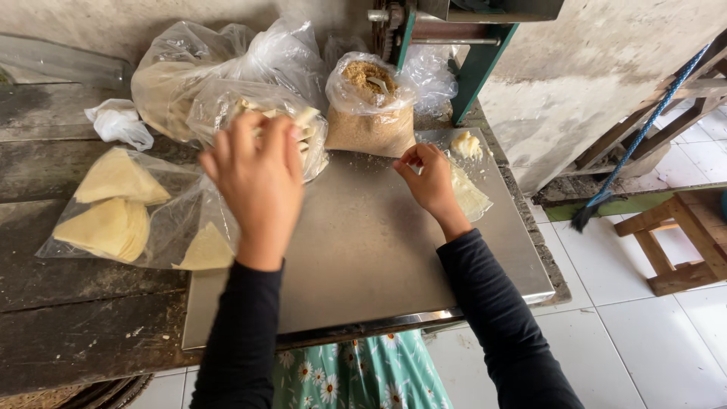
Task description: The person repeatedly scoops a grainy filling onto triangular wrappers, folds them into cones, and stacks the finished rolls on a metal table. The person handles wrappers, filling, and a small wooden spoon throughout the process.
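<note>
Two bare hands work over a steel sheet [363, 250] that lies on a dark, worn counter [68, 318]. The left hand [257, 178] is raised, back to the camera, fingers spread wide, its fingertips at the mouth of a clear plastic bag of cut wrapper pieces [303, 129] at the far left of the sheet; whether it pinches anything cannot be told. The right hand [432, 178] has its grip narrow, thumb and fingertips drawn together at the far edge of the sheet, and rests against a thin pale dough wrapper [469, 197] lying flat on the steel to its right. Just beyond that wrapper sits a small lump of pale dough [466, 144]. Between the two hands, at the far edge, stands an open bag of brown crumbly filling [369, 113] with a spoon handle sticking out. Left of the sheet, a flat clear bag holds stacked folded wrappers [113, 212]. Behind it lies a large crumpled plastic bag [197, 68], with a small white wad of plastic [117, 121] to the left. A green machine frame [477, 68] rises at the far right. On the white tiled floor to the right stand wooden stools [681, 242] and a broom [606, 189].
</note>
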